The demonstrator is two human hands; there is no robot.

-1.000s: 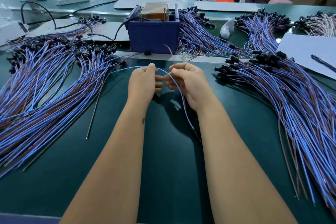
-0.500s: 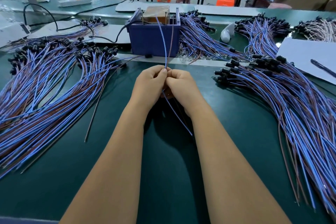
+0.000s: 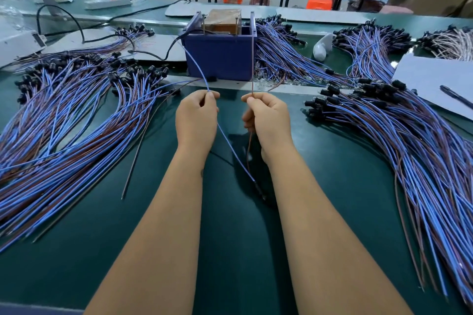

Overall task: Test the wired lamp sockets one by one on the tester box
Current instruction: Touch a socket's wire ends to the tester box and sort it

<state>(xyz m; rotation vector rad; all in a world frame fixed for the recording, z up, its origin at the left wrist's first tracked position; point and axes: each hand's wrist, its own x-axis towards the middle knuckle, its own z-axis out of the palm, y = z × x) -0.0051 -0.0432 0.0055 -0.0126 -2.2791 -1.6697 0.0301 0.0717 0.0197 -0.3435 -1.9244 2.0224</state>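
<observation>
The left hand [image 3: 195,117] pinches the blue lead [image 3: 197,66] between thumb and forefinger, and the right hand [image 3: 266,120] pinches the brown lead [image 3: 253,59] the same way. The hands are held apart, probably so that the two bare wire ends stay separated and each can meet its own contact. Both leads rise from the fingers to the top of the blue tester box [image 3: 220,56], the blue one slanting to its left edge, the brown one running straight up to its right post; whether the tips actually touch metal cannot be told.

Below the hands the two leads converge toward the small black lamp socket [image 3: 258,188], which hangs or lies low between the forearms, near the green bench [image 3: 230,250].

The tester box stands at the far middle, within easy reach. Bundles of wired sockets fan out on either side, the left pile [image 3: 64,115] and the right pile [image 3: 409,140], likely keeping tested and untested lots apart; which is which I cannot tell.
</observation>
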